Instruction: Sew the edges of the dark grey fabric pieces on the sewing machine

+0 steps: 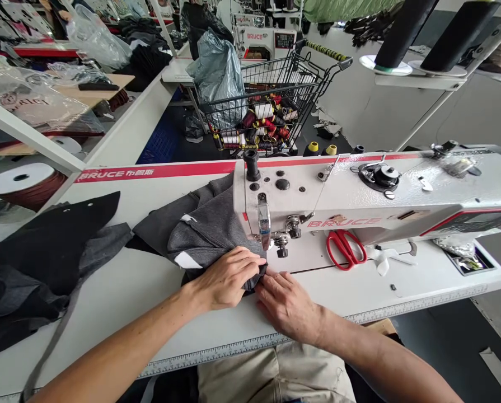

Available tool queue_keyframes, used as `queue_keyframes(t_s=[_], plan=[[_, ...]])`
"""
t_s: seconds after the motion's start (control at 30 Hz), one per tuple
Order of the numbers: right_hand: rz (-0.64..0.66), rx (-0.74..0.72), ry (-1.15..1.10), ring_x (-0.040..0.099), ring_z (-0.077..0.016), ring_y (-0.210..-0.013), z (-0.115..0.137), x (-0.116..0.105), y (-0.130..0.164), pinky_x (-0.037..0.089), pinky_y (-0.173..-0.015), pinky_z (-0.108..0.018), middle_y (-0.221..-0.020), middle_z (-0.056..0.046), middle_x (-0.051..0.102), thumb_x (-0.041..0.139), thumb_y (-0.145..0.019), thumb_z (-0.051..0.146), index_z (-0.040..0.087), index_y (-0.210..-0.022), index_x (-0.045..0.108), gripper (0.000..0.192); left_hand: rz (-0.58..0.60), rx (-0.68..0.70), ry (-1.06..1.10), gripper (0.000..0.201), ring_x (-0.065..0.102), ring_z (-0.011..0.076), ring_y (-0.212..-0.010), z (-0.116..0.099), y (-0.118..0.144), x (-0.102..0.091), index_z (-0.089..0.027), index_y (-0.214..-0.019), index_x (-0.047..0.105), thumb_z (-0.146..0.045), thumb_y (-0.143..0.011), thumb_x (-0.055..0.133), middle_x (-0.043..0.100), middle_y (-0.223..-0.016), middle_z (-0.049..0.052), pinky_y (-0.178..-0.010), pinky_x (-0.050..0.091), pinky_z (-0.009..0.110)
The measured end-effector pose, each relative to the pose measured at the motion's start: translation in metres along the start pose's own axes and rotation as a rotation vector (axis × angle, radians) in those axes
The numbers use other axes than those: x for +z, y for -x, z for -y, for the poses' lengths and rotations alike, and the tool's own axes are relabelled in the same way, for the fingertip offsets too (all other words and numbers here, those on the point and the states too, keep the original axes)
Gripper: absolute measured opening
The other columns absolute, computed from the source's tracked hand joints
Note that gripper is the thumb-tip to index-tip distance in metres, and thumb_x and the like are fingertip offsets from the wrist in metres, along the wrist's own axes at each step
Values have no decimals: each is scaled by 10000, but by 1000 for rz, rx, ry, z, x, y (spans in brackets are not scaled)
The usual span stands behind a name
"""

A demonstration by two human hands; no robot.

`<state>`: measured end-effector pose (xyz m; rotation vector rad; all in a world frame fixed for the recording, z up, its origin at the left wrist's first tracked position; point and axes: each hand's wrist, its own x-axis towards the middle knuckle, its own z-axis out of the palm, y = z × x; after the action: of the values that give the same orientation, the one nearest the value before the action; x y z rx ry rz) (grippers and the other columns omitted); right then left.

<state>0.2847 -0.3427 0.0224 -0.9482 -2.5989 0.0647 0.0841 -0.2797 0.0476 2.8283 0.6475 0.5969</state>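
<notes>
A bunched dark grey garment (210, 224) with white tags lies under the head of the white sewing machine (292, 201). My left hand (229, 277) presses on the garment's near part, its fingers curled close to the needle area. Just right of it, my right hand (286, 302) pinches the garment's edge in front of the needle area. The fingertips of both hands nearly meet there. The needle and presser foot are mostly hidden behind the machine head and my fingers.
Red-handled scissors (346, 250) and a white plastic piece (387, 258) lie beneath the machine arm. Black fabric pieces (36, 263) cover the table's left side. Behind stands a wire cart (271, 95) with thread spools. Two black thread cones (405, 36) stand at upper right.
</notes>
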Motion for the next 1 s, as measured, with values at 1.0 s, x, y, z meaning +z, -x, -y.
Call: queue_keyframes(t_s=[1.0], plan=[[-42,-48,-12,481,-291,-1158,-16,10,7,469,-853,-400,-1210,-182,598,487,-950,182,95,-1187,558,262,29,-319,-278,430,591,210,-854,-25,-12,-1,-161,-1004,684,36,-677,487,613,-878,64,-792,524,340]])
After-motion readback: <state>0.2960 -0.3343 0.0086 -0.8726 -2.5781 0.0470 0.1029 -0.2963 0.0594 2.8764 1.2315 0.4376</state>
